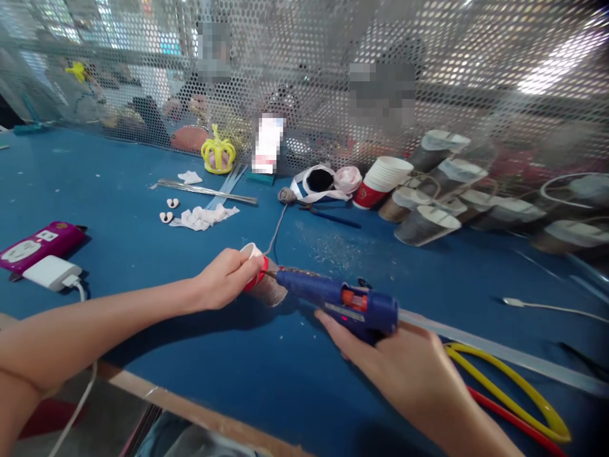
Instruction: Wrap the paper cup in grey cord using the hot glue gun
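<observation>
Left hand (227,276), near centre, grips a round-rimmed paper cup (270,292); right hand (404,362), lower right, grasps a blue plastic glue gun (328,293). Grey yarn ball (286,195) above centre.

The blue tabletop (266,381) carries a purple pouch (57,241) at left; crumpled tissue (202,218) and thin metal rods (209,191) nearer the middle; a grey yarn ball (286,195) beside blue-handled pliers (335,219); tilted, stacked paper cups (383,178) farther right.
</observation>
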Motion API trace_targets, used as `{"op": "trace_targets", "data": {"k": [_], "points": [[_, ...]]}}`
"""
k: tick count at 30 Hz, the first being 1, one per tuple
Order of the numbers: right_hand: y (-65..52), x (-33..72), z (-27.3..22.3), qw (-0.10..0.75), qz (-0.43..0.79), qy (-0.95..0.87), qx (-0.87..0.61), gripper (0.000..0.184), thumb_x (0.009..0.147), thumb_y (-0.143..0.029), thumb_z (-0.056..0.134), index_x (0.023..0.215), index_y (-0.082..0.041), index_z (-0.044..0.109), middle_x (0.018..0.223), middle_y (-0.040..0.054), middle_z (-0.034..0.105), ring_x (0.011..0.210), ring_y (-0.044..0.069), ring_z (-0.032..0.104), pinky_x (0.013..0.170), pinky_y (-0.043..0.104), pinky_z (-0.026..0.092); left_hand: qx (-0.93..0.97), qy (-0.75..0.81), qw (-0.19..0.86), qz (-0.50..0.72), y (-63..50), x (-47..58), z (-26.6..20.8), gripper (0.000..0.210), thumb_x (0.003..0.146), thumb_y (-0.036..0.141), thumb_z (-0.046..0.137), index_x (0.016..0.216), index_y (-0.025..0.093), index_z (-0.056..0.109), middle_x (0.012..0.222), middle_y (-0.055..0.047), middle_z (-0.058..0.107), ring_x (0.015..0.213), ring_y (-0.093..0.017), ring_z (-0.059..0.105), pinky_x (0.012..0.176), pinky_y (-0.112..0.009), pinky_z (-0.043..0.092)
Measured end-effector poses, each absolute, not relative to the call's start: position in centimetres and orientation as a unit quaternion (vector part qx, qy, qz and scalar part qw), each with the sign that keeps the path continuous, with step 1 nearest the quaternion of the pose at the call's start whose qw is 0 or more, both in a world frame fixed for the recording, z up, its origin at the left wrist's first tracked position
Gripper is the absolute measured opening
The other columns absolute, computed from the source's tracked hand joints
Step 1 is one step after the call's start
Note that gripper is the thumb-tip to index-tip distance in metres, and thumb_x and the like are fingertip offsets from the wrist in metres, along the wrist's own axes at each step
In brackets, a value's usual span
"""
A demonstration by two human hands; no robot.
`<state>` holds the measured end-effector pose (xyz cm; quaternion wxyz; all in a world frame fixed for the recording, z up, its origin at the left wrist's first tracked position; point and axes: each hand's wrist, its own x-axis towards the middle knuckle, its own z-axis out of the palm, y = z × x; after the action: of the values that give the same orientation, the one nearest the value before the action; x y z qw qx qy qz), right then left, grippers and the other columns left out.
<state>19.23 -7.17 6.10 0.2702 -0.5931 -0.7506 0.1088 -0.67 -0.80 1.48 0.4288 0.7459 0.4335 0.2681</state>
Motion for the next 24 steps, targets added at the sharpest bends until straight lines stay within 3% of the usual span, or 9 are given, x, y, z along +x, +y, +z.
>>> {"op": "trace_targets", "data": {"k": [5,8,11,16,24], "points": [[-7.5,19.5,5.4,0.241,0.124,-0.786,-0.556,0.015,0.074,-0.026,0.048,0.073,-0.022,0.063,0.058,0.0,0.065,0.047,0.015,0.06,0.044,0.022,0.049,0.727,0.381,0.491,0.292,-0.8,-0.5,1.5,0.043,0.086,0.031,0.026,0.075,0.01,0.061,0.067,0.0,0.06,0.061,-0.01,0.049,0.061,-0.021,0.043],[-7.8,19.7,4.6,0.257,0.105,-0.775,-0.569,0.015,0.075,-0.026,0.048,0.078,-0.023,0.062,0.06,-0.0003,0.065,0.049,0.015,0.06,0.043,0.022,0.048,0.725,0.42,0.464,0.286,-0.8,-0.5,1.5,0.042,0.084,0.031,0.028,0.07,0.009,0.061,0.06,0.0,0.057,0.058,-0.01,0.046,0.056,-0.02,0.041],[-8.0,19.8,4.2,0.256,0.1,-0.77,-0.575,0.013,0.075,-0.027,0.049,0.078,-0.024,0.061,0.061,-0.0011,0.065,0.05,0.015,0.061,0.043,0.022,0.047,0.728,0.447,0.438,0.28,-0.8,-0.6,1.5,0.043,0.083,0.032,0.03,0.064,0.008,0.06,0.053,0.001,0.052,0.054,-0.009,0.041,0.05,-0.019,0.036],[-8.3,20.0,4.1,0.241,0.083,-0.778,-0.574,0.012,0.074,-0.03,0.052,0.08,-0.025,0.061,0.065,-0.0017,0.067,0.059,0.017,0.064,0.045,0.022,0.048,0.727,0.402,0.471,0.296,-0.8,-0.6,1.5,0.04,0.083,0.028,0.029,0.067,0.01,0.061,0.06,0.001,0.056,0.059,-0.009,0.043,0.052,-0.017,0.036],[-8.4,20.0,4.3,0.235,0.101,-0.766,-0.59,0.014,0.074,-0.03,0.051,0.083,-0.025,0.061,0.061,-0.0036,0.065,0.052,0.014,0.061,0.045,0.022,0.047,0.734,0.406,0.46,0.29,-0.8,-0.7,1.3,0.04,0.083,0.027,0.027,0.068,0.01,0.061,0.063,0.0,0.057,0.06,-0.01,0.044,0.057,-0.019,0.038]]}}
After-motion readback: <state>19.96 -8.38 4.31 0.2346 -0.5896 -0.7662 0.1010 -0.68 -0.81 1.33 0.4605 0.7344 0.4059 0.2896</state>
